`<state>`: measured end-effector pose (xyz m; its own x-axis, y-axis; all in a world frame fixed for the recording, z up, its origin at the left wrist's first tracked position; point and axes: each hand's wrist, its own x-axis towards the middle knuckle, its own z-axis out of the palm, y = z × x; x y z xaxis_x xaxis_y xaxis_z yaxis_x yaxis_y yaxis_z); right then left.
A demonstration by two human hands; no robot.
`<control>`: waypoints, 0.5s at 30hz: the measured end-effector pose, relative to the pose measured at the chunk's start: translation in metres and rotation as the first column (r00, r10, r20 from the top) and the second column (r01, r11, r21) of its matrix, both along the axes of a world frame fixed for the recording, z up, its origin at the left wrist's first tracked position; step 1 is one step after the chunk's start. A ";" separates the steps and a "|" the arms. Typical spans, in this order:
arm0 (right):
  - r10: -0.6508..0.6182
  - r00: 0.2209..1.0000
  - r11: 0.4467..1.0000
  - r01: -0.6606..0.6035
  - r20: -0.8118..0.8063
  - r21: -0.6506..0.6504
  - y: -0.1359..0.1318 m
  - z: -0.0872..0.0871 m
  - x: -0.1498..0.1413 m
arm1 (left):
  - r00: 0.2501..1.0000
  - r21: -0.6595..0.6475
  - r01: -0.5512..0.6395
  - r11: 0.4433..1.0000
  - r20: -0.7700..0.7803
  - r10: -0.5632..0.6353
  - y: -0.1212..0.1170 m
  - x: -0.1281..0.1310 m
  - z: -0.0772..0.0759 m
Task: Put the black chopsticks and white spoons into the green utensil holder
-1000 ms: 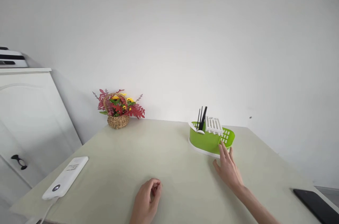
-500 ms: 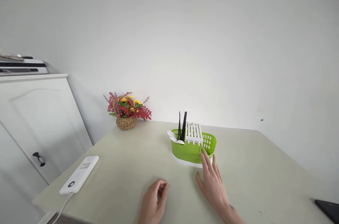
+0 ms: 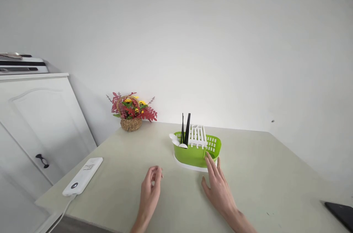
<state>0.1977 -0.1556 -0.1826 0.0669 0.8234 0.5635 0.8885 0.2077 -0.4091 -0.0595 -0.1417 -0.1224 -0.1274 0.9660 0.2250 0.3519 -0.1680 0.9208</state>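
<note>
A green plastic cutlery basket [image 3: 190, 157] with a white base stands on the table. Black chopsticks [image 3: 188, 130] rise from its left part beside white spoons [image 3: 175, 140] that lean over the rim. A white slotted rack [image 3: 198, 135] lies across the middle. My right hand [image 3: 216, 185] has its fingers stretched out, and its fingertips are at the basket's front right wall, seemingly touching it. My left hand [image 3: 151, 185] hovers over the table left of the basket, fingers curled in towards the thumb, with nothing visible in them.
A wicker basket of artificial flowers [image 3: 131, 124] sits at the back left near the wall. Towards the left edge lies a white power bank [image 3: 83, 176] with a cable [image 3: 64, 211]. A black flat object [image 3: 340, 214] is at the right edge. A white cabinet [image 3: 41, 115] stands left.
The cutlery basket has shifted slightly left, with my right hand moving along with it. My left hand has gone forward and to the left, its fingers still curled.
</note>
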 end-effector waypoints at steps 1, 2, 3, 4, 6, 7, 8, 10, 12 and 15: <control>0.008 1.000 1.000 -0.008 -0.002 0.004 0.000 0.000 0.000 | 0.999 0.018 -0.038 0.999 0.009 0.038 0.008 0.000 0.011; 0.014 1.000 1.000 -0.014 -0.006 0.007 0.000 0.001 0.000 | 0.997 0.042 -0.075 0.996 0.013 0.075 0.018 0.000 0.024; 0.017 1.000 1.000 -0.016 -0.012 0.010 0.000 0.001 0.000 | 0.995 0.068 -0.101 0.993 0.009 0.101 0.030 0.002 0.038; 0.018 1.000 1.000 -0.018 -0.020 0.013 0.000 0.001 -0.001 | 0.993 0.096 -0.115 0.989 0.001 0.116 0.044 0.005 0.052; 0.027 0.999 0.999 -0.026 -0.041 0.018 0.000 0.000 -0.001 | 0.995 0.182 -0.096 0.979 -0.021 0.101 0.077 0.014 0.080; 0.034 0.998 0.999 -0.033 -0.055 0.020 0.000 0.000 -0.002 | 0.997 0.222 -0.065 0.973 -0.027 0.073 0.095 0.020 0.093; 0.042 0.997 0.999 -0.040 -0.069 0.024 0.000 -0.001 -0.002 | 0.999 0.234 -0.013 0.972 -0.041 0.023 0.113 0.028 0.105; 0.054 0.994 0.998 -0.051 -0.097 0.032 -0.001 -0.002 -0.002 | 0.995 0.177 0.076 0.981 -0.071 -0.064 0.145 0.044 0.123; 0.061 0.991 0.998 -0.057 -0.120 0.039 -0.003 -0.002 -0.002 | 0.982 0.015 0.161 0.987 -0.108 -0.158 0.170 0.060 0.133; 0.048 0.987 0.997 -0.039 -0.156 0.063 -0.007 0.000 0.000 | 0.959 -0.198 0.247 0.949 -0.091 -0.268 0.194 0.082 0.136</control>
<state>0.1975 -0.1625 -0.1827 0.1236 0.7925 0.5972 0.8036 0.2731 -0.5287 0.0222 0.0526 0.0136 0.1475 0.9882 0.0401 0.4247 -0.0999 0.8998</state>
